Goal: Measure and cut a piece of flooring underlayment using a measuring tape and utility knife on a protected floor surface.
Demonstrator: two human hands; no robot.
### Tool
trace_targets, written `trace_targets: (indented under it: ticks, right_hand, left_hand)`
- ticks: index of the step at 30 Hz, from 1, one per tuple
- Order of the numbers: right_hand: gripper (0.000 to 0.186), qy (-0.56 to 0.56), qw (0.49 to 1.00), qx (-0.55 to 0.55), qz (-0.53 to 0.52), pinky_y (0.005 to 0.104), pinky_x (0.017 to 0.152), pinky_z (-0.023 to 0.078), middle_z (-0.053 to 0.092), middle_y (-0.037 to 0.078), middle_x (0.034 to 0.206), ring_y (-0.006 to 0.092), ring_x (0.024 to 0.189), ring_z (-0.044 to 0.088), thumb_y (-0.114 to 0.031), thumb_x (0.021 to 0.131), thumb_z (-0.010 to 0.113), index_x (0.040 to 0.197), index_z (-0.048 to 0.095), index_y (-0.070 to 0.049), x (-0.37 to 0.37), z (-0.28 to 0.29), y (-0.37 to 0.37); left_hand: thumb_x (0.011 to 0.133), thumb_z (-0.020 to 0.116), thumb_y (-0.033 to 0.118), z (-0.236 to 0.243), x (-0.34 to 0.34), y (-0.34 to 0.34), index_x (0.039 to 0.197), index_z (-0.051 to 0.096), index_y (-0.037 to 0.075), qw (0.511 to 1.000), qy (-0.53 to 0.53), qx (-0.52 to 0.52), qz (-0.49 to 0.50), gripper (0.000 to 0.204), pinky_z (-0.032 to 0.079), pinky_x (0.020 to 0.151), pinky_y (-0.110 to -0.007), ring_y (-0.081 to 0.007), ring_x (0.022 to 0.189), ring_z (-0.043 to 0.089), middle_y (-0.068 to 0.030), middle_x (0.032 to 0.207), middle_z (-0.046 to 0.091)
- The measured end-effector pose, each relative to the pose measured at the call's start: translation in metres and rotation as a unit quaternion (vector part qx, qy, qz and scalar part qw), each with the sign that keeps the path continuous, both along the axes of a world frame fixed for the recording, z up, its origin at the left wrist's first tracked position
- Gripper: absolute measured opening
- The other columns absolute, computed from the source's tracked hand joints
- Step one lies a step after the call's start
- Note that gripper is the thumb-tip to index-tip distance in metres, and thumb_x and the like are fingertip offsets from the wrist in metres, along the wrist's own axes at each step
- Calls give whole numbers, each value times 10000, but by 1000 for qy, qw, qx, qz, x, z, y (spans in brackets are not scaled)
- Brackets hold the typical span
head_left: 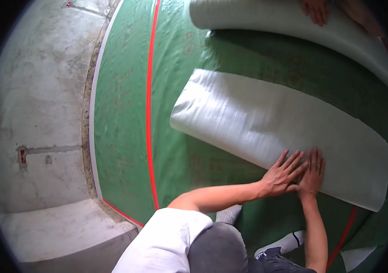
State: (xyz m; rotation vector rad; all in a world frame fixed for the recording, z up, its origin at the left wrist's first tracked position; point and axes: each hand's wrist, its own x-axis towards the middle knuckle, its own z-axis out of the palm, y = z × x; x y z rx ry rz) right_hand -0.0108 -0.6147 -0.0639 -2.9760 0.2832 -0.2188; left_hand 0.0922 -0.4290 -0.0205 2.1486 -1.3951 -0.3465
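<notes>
A wide piece of silvery-white foam sheeting (248,111) lies across the green floor film, its near edge curved over in a fold. My left hand (281,175) rests flat on that near edge with the fingers stretched out. Right beside it, my right hand (311,175) also presses flat on the sheeting, fingers extended and pointing away from me. The two hands touch or nearly touch near the thumbs. Beyond the piece lies a thick roll of the same whitish sheeting (267,18), with another person's hand (316,10) on it.
Green protective film (125,113) covers the floor, with a red tape line (149,100) along the left. A bare concrete wall (43,104) with a small red box (22,156) bounds the left side. A white scrap (357,257) lies at lower right. My feet in white socks (289,242) are close by.
</notes>
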Motion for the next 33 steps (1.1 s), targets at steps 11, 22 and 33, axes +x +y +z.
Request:
trace_targets:
  ticks: [11, 22, 33]
  right_hand:
    - [836, -16, 999, 39, -2, 598, 1418, 227, 315, 151, 1874, 380, 1735, 279, -355, 1032, 728, 1749, 420, -55, 1, 20, 2]
    - [802, 1, 999, 42, -2, 597, 1426, 198, 318, 144, 1877, 378, 1740, 269, -404, 1074, 663, 1752, 419, -52, 1, 21, 3]
    - [838, 0, 999, 43, -3, 601, 1425, 190, 328, 159, 1869, 380, 1740, 270, -378, 1025, 727, 1746, 432, -70, -3, 23, -5]
  left_hand:
    - [1073, 573, 686, -9, 105, 116, 1821, 330, 167, 983, -89, 146, 72, 942, 4, 1425, -638, -374, 1784, 103, -194, 1916, 162]
    - [1121, 518, 692, -22, 196, 259, 1844, 268, 229, 904, -129, 210, 348, 895, -14, 1396, -687, -397, 1786, 57, -187, 1930, 94]
    - [1130, 493, 707, -40, 200, 278, 1843, 263, 186, 872, -108, 205, 432, 912, 43, 1417, -636, -417, 1775, 102, -217, 1916, 129]
